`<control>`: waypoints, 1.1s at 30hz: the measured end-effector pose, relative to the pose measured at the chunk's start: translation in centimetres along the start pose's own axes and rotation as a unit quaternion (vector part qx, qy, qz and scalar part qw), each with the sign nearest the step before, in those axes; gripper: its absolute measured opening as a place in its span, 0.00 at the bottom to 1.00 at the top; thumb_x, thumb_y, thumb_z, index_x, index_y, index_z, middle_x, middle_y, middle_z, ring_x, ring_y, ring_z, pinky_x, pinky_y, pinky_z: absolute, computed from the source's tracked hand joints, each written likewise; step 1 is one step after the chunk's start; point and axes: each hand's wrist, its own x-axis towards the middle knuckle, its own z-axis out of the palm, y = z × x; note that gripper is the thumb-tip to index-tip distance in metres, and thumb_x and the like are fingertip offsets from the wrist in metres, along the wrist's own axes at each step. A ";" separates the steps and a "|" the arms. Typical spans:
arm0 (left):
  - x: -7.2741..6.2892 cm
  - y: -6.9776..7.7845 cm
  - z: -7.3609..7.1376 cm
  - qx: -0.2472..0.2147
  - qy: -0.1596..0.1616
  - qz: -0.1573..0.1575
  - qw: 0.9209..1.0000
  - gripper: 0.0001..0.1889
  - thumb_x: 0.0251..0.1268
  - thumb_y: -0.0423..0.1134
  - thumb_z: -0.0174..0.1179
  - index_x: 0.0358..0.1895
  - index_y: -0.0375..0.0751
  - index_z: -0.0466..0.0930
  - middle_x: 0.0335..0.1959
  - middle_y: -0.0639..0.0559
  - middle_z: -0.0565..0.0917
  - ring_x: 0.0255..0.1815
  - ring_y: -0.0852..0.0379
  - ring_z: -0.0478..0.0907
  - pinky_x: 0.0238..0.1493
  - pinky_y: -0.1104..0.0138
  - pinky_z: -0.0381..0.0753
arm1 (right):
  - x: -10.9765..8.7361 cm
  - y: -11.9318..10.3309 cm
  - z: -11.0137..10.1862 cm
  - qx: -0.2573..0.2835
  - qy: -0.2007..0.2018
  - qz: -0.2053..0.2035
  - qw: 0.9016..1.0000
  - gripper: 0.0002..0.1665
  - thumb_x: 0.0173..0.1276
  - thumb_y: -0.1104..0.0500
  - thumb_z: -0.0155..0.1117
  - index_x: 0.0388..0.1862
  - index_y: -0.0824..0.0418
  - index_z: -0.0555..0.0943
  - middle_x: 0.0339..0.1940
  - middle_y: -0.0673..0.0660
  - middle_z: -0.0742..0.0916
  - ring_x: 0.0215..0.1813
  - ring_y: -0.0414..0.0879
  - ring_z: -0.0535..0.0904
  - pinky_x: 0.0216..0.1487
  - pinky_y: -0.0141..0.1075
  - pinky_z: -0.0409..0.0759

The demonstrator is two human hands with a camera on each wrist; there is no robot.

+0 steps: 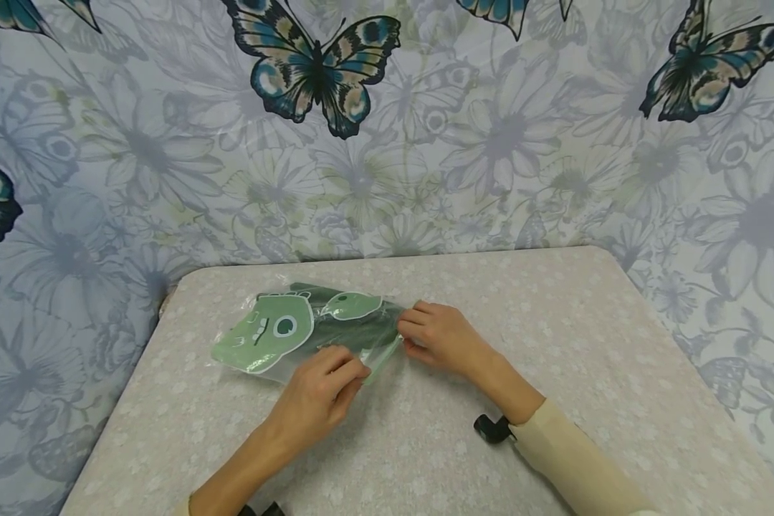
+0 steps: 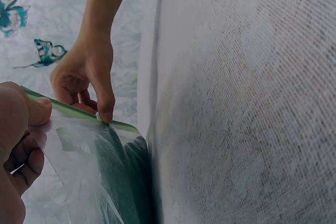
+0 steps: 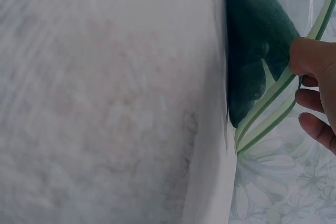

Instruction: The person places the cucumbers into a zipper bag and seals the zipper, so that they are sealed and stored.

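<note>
A clear plastic zip bag [image 1: 299,358] with a pale green cartoon print lies on the table, its mouth facing right. Something dark green and soft-looking [image 3: 257,30] fills part of it; its kind cannot be told. My left hand [image 1: 322,390] pinches the near end of the green-edged mouth between thumb and fingers. Towards the far end, my right hand [image 1: 445,337] grips the same edge. In the right wrist view, the two green strips [image 3: 270,95] stand apart below the right thumb and meet at the corner.
A pale floral cloth covers the table [image 1: 587,330]. Behind it hangs a fabric backdrop [image 1: 503,143] printed with flowers and butterflies, close to the table's back edge. A black wrist camera [image 1: 492,428] sits at the right sleeve.
</note>
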 end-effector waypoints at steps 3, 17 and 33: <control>0.0 0.1 -0.1 -0.001 -0.006 -0.005 1.000 0.06 0.66 0.30 0.71 0.39 0.47 0.86 0.32 0.59 0.78 0.31 0.63 0.72 0.35 0.69 0.74 | -0.1 0.5 0.5 -0.005 -0.003 0.012 1.000 0.11 0.62 0.64 0.76 0.34 0.53 0.80 0.40 0.45 0.88 0.41 0.43 0.83 0.40 0.34 0.84; -0.6 0.1 -0.4 -0.021 -0.008 -0.021 1.000 0.12 0.85 0.42 0.57 0.41 0.48 0.88 0.34 0.60 0.81 0.33 0.64 0.75 0.36 0.72 0.75 | -0.1 3.7 1.6 0.016 -0.106 0.086 0.990 0.13 0.63 0.62 0.78 0.35 0.50 0.81 0.42 0.44 0.87 0.43 0.44 0.81 0.42 0.39 0.83; -0.1 0.2 0.2 -0.055 -0.012 -0.046 0.997 0.12 0.63 0.27 0.73 0.41 0.49 0.86 0.35 0.60 0.81 0.32 0.66 0.77 0.37 0.78 0.76 | 0.2 8.4 3.6 -0.001 -0.184 0.143 0.972 0.10 0.66 0.63 0.74 0.34 0.51 0.81 0.41 0.47 0.87 0.41 0.46 0.81 0.34 0.41 0.81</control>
